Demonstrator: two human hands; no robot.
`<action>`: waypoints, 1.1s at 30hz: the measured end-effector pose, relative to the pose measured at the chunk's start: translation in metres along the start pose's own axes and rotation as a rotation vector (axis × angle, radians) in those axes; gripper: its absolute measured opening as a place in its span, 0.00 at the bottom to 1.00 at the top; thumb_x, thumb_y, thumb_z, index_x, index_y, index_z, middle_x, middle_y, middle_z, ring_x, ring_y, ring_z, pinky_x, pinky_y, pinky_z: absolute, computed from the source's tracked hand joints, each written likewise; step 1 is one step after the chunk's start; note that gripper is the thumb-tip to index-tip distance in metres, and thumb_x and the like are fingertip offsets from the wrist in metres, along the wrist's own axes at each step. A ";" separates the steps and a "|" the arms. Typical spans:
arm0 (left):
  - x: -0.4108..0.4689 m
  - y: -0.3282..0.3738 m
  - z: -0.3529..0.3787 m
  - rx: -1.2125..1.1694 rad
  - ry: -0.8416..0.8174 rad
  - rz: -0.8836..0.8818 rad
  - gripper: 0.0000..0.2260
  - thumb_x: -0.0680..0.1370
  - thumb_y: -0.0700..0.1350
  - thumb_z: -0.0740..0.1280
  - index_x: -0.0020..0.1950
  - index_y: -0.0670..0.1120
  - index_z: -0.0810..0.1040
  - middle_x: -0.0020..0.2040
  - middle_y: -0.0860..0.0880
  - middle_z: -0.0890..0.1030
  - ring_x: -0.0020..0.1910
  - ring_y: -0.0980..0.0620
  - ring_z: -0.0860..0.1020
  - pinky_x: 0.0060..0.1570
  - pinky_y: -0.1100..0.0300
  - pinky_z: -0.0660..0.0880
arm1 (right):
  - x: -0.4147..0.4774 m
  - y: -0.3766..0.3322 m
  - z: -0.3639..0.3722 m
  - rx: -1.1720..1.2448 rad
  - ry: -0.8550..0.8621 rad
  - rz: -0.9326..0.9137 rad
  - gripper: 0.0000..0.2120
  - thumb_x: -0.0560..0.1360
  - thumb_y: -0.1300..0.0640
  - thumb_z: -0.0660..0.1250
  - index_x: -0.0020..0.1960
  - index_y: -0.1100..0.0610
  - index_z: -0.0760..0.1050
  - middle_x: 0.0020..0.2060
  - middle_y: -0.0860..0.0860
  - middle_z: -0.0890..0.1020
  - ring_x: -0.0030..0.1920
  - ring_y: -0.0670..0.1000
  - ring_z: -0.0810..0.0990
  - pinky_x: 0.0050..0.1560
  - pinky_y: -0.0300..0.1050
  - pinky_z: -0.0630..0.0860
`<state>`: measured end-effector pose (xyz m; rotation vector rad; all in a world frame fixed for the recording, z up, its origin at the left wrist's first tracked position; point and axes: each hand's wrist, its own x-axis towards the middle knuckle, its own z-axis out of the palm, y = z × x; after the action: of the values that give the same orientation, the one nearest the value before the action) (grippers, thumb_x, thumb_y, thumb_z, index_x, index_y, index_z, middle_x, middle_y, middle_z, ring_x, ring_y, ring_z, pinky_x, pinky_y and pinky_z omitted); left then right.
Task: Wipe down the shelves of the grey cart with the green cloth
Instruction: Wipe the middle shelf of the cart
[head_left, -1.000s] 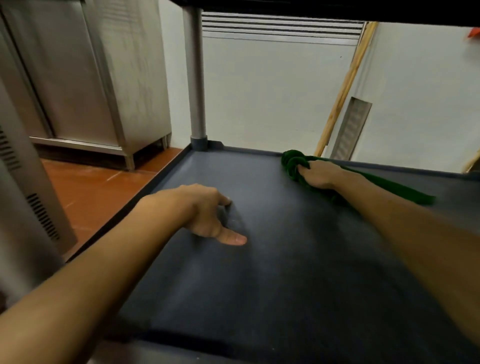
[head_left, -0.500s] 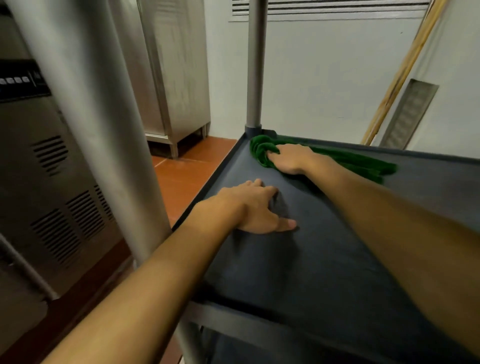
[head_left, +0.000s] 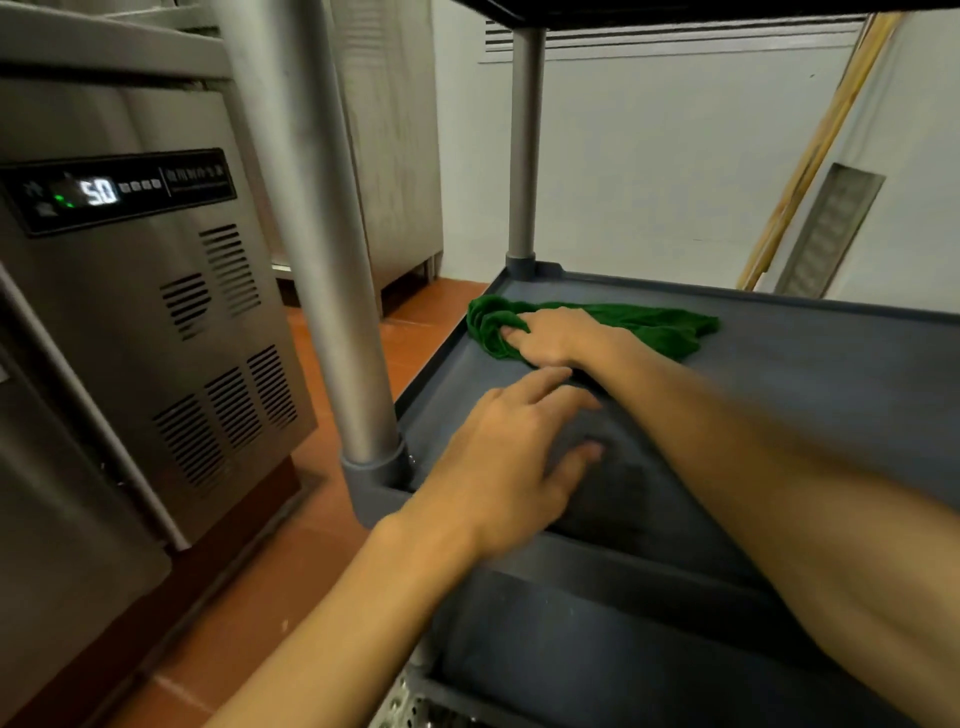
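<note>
The right hand (head_left: 553, 338) has slid the cloth (head_left: 597, 327) from mid-shelf into the far left corner, beside the rear post (head_left: 524, 156) — it presses the bunched cloth flat, fingers curled into it. The left hand (head_left: 514, 467), fingers loose and holding nothing, has lifted off its knuckles. That back edge looks covered; the near shelf (head_left: 831, 405) remains. Tiled floor (head_left: 249, 597), steel unit (head_left: 130, 312) alongside

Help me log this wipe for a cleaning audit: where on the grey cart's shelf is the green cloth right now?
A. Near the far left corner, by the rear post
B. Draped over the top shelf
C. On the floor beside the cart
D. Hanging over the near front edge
A: the right hand presses the green cloth on the shelf by the far left corner, just short of the rear post.
</note>
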<state>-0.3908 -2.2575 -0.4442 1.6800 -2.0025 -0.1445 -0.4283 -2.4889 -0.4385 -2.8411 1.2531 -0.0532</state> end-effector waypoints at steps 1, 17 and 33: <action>-0.004 -0.001 0.003 -0.003 0.104 0.000 0.19 0.82 0.51 0.65 0.73 0.53 0.71 0.78 0.54 0.63 0.76 0.49 0.64 0.73 0.51 0.65 | -0.006 -0.004 0.000 -0.009 -0.017 -0.030 0.24 0.83 0.42 0.49 0.71 0.52 0.69 0.68 0.56 0.75 0.63 0.59 0.75 0.56 0.53 0.70; -0.010 -0.003 0.018 -0.148 0.836 -0.055 0.18 0.85 0.50 0.54 0.60 0.40 0.77 0.55 0.44 0.77 0.56 0.49 0.76 0.57 0.48 0.73 | -0.140 -0.073 -0.008 0.050 -0.094 -0.372 0.13 0.82 0.55 0.58 0.60 0.59 0.77 0.58 0.58 0.81 0.57 0.58 0.79 0.50 0.46 0.70; -0.008 -0.016 0.025 -0.106 0.781 -0.003 0.23 0.86 0.54 0.48 0.56 0.44 0.79 0.52 0.48 0.77 0.53 0.49 0.75 0.52 0.47 0.72 | -0.215 0.004 -0.005 0.525 -0.093 -0.331 0.19 0.79 0.47 0.63 0.29 0.46 0.75 0.23 0.44 0.70 0.26 0.42 0.69 0.35 0.41 0.64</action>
<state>-0.3871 -2.2597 -0.4745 1.3726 -1.3713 0.3503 -0.5764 -2.3335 -0.4371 -2.5121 0.6194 -0.2202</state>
